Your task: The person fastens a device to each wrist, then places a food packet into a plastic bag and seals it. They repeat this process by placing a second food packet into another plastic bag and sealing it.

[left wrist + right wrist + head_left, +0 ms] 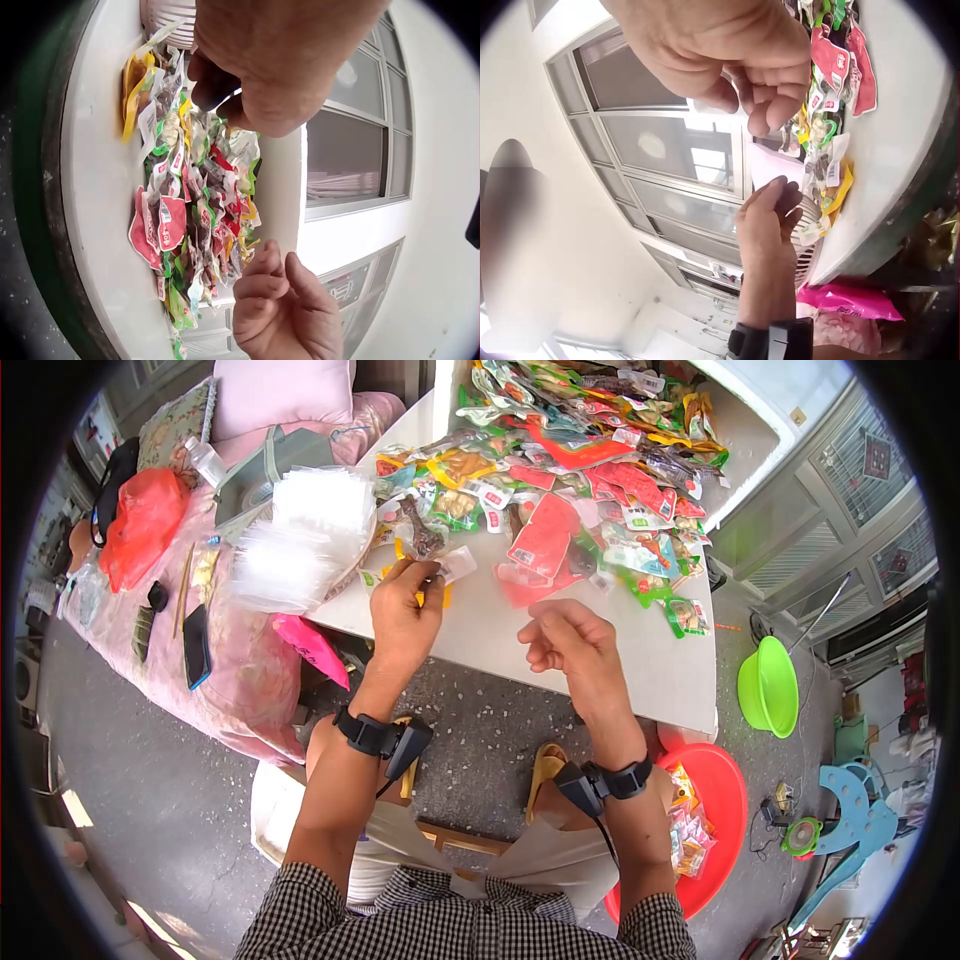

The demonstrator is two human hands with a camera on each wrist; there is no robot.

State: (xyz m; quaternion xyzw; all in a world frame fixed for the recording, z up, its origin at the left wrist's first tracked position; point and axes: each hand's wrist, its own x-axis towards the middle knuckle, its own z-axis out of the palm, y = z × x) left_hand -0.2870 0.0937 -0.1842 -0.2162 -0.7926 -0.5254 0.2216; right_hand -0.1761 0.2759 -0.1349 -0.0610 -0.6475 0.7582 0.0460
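Note:
My left hand (408,610) hovers over the near left end of a heap of snack packets (600,490), its fingers loosely bent and nothing visible in them. A yellow-edged packet (135,94) with a white label lies just beyond it; in the head view the fingertips overlap this packet. My right hand (580,650) is held above the table's front part, palm turned inward, fingers loosely curled around nothing. Red packets (543,540) lie in front of it. From the right wrist, my left hand (765,217) appears beside the packets, fingertips bent inward.
Clear plastic bags (300,540) are stacked on a round basket left of the heap. A pink bag (312,648) hangs by the white table's (480,650) left edge. A red basin (728,810) with packets stands at lower right, a green basin (770,690) beyond.

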